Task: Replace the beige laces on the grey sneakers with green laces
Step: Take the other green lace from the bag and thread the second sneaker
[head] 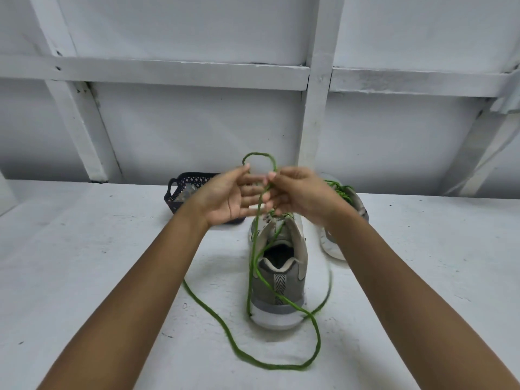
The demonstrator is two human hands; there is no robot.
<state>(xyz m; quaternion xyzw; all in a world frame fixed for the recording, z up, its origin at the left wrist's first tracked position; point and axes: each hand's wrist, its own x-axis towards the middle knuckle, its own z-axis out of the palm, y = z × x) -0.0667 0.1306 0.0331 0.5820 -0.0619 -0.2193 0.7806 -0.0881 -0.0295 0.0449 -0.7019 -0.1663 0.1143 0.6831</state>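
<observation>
A black basket [178, 194] sits far left on the table [84, 249]. The left hand [228, 195] is spread, fingers straight, with a green lace [254, 246] looping by its fingertip. The right hand [301, 192] pinches that lace above the centre sneaker [278, 282]. A second sneaker [356, 205], green-laced, lies far right.

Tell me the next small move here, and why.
Probably pull the raised loop of the thin green lace through to form the bow: the right hand pinches it above the near grey mesh sneaker, the left hand is open beside it, and long slack trails over the white table.
</observation>
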